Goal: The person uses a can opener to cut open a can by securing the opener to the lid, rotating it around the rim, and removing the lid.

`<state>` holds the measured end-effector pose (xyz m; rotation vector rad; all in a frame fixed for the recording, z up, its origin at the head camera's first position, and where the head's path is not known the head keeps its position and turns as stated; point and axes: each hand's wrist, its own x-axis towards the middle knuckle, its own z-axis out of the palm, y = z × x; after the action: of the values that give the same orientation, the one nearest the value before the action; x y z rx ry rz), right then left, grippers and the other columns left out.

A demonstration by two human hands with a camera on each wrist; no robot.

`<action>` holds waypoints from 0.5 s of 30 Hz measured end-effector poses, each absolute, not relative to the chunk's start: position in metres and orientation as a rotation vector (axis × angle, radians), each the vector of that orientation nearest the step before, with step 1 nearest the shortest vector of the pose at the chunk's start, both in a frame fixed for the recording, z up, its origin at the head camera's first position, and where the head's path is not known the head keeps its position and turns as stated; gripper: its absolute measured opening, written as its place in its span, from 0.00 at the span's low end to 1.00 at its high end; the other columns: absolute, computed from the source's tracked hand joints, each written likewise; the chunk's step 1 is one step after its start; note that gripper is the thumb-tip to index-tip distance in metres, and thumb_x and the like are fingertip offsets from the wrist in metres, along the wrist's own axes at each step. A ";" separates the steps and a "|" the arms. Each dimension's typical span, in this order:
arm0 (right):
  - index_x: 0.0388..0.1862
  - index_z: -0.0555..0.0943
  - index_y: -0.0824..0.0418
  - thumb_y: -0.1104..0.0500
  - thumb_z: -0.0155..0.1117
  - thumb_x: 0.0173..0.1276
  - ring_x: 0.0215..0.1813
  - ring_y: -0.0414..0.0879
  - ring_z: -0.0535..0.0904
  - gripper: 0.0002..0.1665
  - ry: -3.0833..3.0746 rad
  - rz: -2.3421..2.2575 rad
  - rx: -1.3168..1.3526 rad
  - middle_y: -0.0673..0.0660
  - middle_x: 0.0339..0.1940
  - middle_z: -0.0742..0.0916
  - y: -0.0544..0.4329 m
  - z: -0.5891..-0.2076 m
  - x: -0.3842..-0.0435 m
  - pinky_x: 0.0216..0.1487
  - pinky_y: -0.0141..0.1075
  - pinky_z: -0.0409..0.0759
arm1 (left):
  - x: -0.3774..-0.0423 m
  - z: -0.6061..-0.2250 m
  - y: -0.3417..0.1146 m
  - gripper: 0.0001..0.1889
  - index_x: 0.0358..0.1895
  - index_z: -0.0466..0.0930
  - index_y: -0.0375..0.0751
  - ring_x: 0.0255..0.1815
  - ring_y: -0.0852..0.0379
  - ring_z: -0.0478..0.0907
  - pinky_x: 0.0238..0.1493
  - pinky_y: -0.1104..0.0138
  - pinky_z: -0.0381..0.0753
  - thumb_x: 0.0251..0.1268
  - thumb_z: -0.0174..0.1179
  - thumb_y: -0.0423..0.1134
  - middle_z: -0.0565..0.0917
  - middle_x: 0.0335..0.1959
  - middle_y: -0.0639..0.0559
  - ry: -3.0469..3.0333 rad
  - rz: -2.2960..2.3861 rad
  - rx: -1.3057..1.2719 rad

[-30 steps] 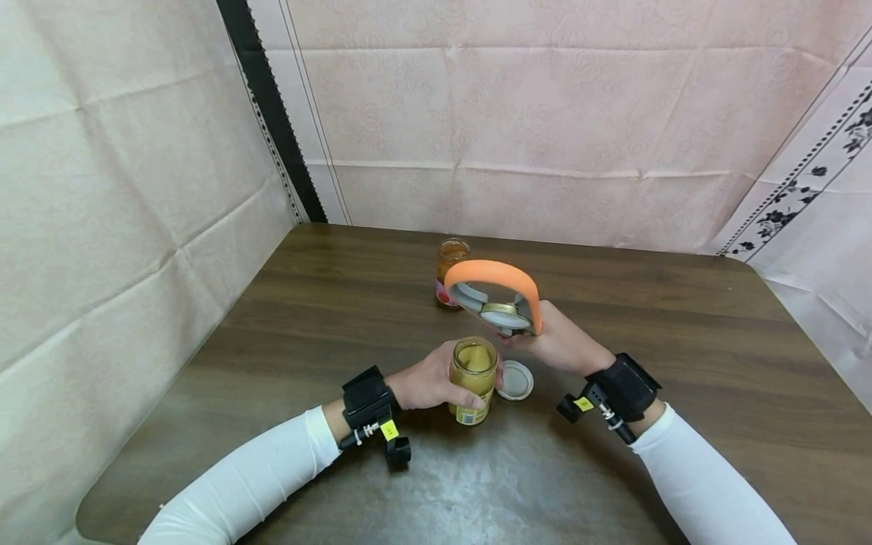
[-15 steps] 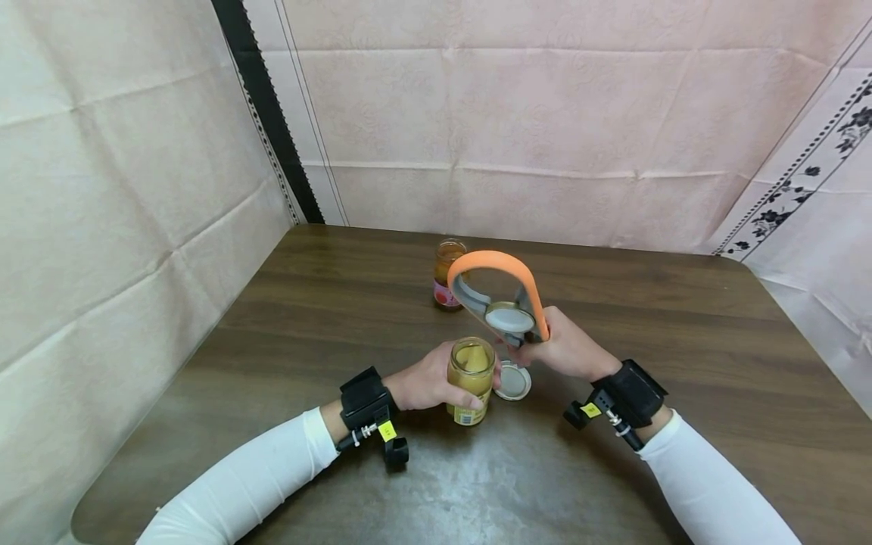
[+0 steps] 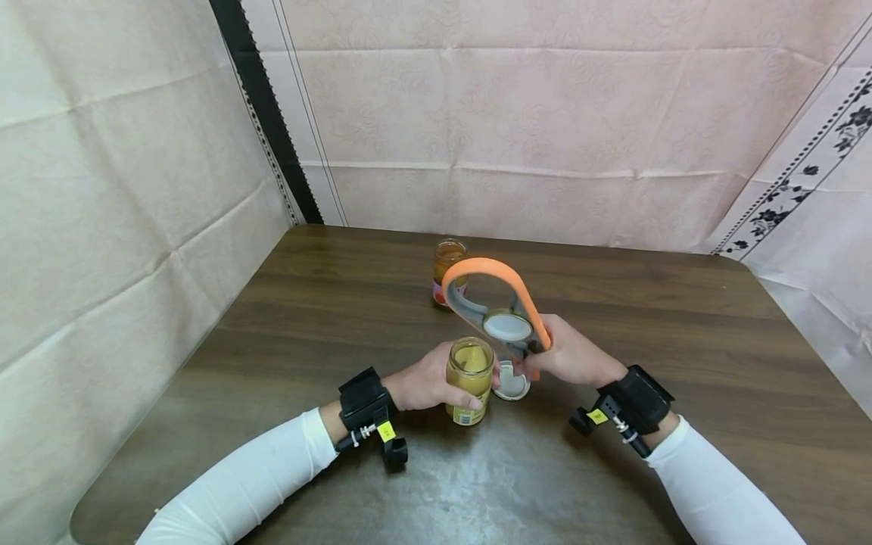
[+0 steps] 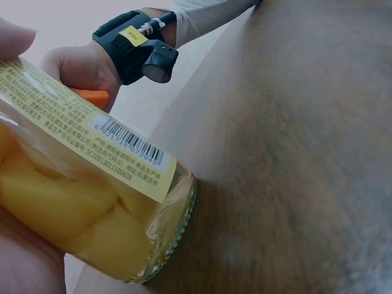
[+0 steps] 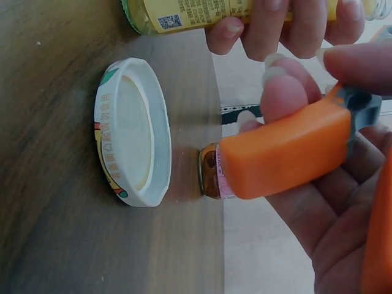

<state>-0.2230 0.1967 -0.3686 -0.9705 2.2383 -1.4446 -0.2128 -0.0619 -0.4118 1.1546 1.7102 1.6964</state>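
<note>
My left hand [image 3: 425, 380] grips an uncapped glass jar [image 3: 471, 362] of yellow fruit pieces, upright on the table. In the left wrist view its barcode label [image 4: 131, 144] faces the camera. My right hand [image 3: 574, 356] holds an orange and grey jar opener [image 3: 487, 266] above and behind that jar. Inside the opener's loop sits a gold-edged lid [image 3: 507, 327], pale underside showing. In the right wrist view my thumb and fingers are at the opener's orange handle [image 5: 288, 153]. A white lid [image 5: 131, 131] lies on the table beside the fruit jar, partly covered by the opener in the head view.
A second glass jar [image 3: 448, 253] with reddish-brown contents and a pink label stands farther back, partly behind the opener. The brown wooden table [image 3: 327, 303] meets pale cloth [image 3: 545, 136] at the back and a cloth side panel at the left.
My right hand has shifted slightly right and toward me with the jar opener. The lid in the loop has tipped to show more of its underside. My left hand stays on the jar.
</note>
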 end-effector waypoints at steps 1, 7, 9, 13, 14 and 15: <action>0.37 0.79 0.66 0.76 0.60 0.58 0.26 0.48 0.81 0.10 2.235 -1.447 -0.971 0.56 0.25 0.83 0.197 -0.369 -0.222 0.32 0.41 0.82 | -0.213 -0.412 -0.062 0.26 0.57 0.70 0.27 0.54 0.25 0.74 0.61 0.61 0.79 0.58 0.68 0.32 0.80 0.48 0.34 1.710 1.698 1.154; 0.40 0.80 0.64 0.77 0.61 0.59 0.28 0.47 0.82 0.13 2.281 -1.446 -1.002 0.58 0.28 0.85 0.202 -0.371 -0.219 0.34 0.39 0.83 | -0.213 -0.412 -0.062 0.27 0.58 0.70 0.27 0.53 0.38 0.79 0.61 0.61 0.80 0.58 0.69 0.34 0.81 0.48 0.38 1.705 1.707 1.137; 0.40 0.81 0.64 0.76 0.62 0.60 0.29 0.47 0.82 0.12 2.284 -1.447 -1.017 0.58 0.29 0.86 0.204 -0.372 -0.219 0.34 0.40 0.84 | -0.212 -0.412 -0.062 0.28 0.58 0.70 0.27 0.53 0.42 0.79 0.60 0.61 0.80 0.58 0.70 0.35 0.82 0.48 0.39 1.698 1.711 1.136; 0.42 0.81 0.65 0.75 0.63 0.62 0.30 0.51 0.85 0.11 2.261 -1.443 -1.020 0.60 0.30 0.86 0.207 -0.374 -0.216 0.36 0.41 0.86 | -0.212 -0.413 -0.062 0.29 0.58 0.70 0.27 0.54 0.34 0.78 0.60 0.61 0.80 0.58 0.72 0.37 0.82 0.48 0.40 1.690 1.720 1.147; 0.42 0.81 0.66 0.74 0.64 0.63 0.31 0.52 0.85 0.10 2.253 -1.441 -1.015 0.61 0.31 0.86 0.208 -0.375 -0.216 0.36 0.42 0.86 | -0.212 -0.413 -0.062 0.29 0.58 0.70 0.27 0.54 0.31 0.77 0.60 0.61 0.80 0.58 0.72 0.38 0.82 0.48 0.40 1.689 1.722 1.151; 0.43 0.81 0.66 0.73 0.64 0.63 0.31 0.54 0.86 0.10 2.246 -1.441 -1.006 0.61 0.31 0.86 0.208 -0.375 -0.215 0.37 0.42 0.87 | -0.212 -0.413 -0.062 0.29 0.58 0.70 0.27 0.54 0.29 0.76 0.60 0.62 0.80 0.58 0.72 0.38 0.82 0.48 0.40 1.689 1.723 1.152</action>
<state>-0.2151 0.2084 -0.3750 -1.0060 2.2459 -1.4407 -0.2122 -0.0620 -0.4131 1.1520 1.6890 1.7234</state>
